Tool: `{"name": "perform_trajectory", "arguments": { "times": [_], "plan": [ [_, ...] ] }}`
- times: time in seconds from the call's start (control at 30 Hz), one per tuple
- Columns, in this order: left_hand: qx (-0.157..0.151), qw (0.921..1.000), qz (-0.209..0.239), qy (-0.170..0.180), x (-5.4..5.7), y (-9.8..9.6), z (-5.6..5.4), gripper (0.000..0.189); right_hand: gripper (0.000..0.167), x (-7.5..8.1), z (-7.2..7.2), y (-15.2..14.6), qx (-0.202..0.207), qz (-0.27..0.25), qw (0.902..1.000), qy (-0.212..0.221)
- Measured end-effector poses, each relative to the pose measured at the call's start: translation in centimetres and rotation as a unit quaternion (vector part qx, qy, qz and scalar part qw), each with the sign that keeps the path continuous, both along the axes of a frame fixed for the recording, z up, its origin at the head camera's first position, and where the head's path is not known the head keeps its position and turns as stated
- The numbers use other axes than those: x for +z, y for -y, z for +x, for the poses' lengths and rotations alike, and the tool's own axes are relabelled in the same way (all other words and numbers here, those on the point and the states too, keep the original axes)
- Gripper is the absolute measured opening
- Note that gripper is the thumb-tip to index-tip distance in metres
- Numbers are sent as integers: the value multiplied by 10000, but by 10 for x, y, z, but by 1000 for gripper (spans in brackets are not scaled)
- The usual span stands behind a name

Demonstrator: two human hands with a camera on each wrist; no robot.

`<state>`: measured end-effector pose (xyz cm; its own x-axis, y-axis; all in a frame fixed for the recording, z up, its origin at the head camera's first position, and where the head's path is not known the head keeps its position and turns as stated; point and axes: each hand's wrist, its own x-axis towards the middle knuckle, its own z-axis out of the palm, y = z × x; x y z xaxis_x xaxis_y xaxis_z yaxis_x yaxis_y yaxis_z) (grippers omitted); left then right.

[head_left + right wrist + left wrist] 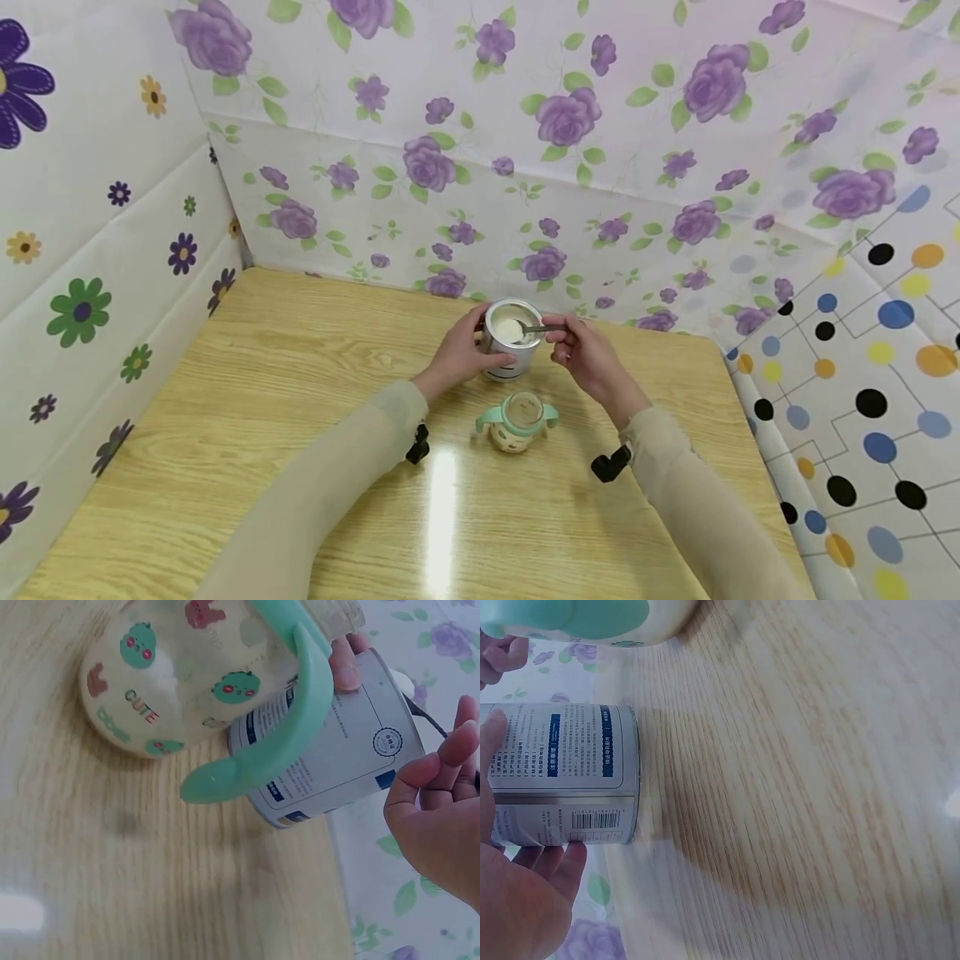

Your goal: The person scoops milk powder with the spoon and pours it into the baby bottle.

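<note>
My left hand (461, 352) grips the side of a silver-white tin can (527, 357), which stands upright with its top off near the table's back edge. In the left wrist view, printed text and a barcode show on the can (562, 761). Between the thumb and fingers of my right hand (592, 358) is the dark handle of a spoon (546, 328). Its bowl is at the can's mouth and bears white powder (512, 330). Just in front of the can stands a lidless baby bottle (513, 437) with mint-green handles; cartoon prints cover the bottle (180, 675) in the right wrist view.
The wooden table (360, 333) meets a purple-flowered cloth wall (480, 200) right behind the can. Patterned cloth also hangs along the left and right sides. Black wrist mounts (611, 464) stick out at both sleeves, near the bottle.
</note>
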<state>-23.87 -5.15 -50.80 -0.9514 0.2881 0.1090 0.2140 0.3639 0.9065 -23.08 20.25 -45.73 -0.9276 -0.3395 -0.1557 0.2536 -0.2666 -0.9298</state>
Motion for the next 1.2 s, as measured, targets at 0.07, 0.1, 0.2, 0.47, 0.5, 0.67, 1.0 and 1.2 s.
{"name": "perform_trajectory", "arguments": {
  "times": [0.07, 0.1, 0.2, 0.47, 0.5, 0.67, 1.0, 1.2],
  "plan": [
    [-4, 10000, 12, -29, -1, 0, 0, 97, 50, -3, 3, -3, -90, -390, 9990, 186],
    [-5, 10000, 20, -43, -2, -1, -1, 97, 50, -4, 4, -5, -133, -549, 9980, 279],
    [-5, 10000, 38, -65, -2, 0, 0, 98, 50, -9, 6, -8, -267, -863, 9946, 509],
    [10, 9999, 100, -114, 0, 2, 2, 98, 49, -20, 8, -2, -762, -1031, 9892, 706],
    [9, 9999, 102, -105, 0, 2, 3, 98, 48, -21, 7, -1, -824, -1031, 9889, 684],
    [-9, 9999, 97, -79, 0, 0, 3, 97, 42, -24, 7, 4, -1036, -1027, 9872, 644],
    [-31, 9997, 213, 89, 1, 0, 4, 98, 38, -21, 9, 6, -1070, -1080, 9859, 692],
    [-9, 9997, 229, 120, 2, 1, 5, 99, 34, -15, 7, 12, -1192, -1184, 9838, 622]
  ]
}}
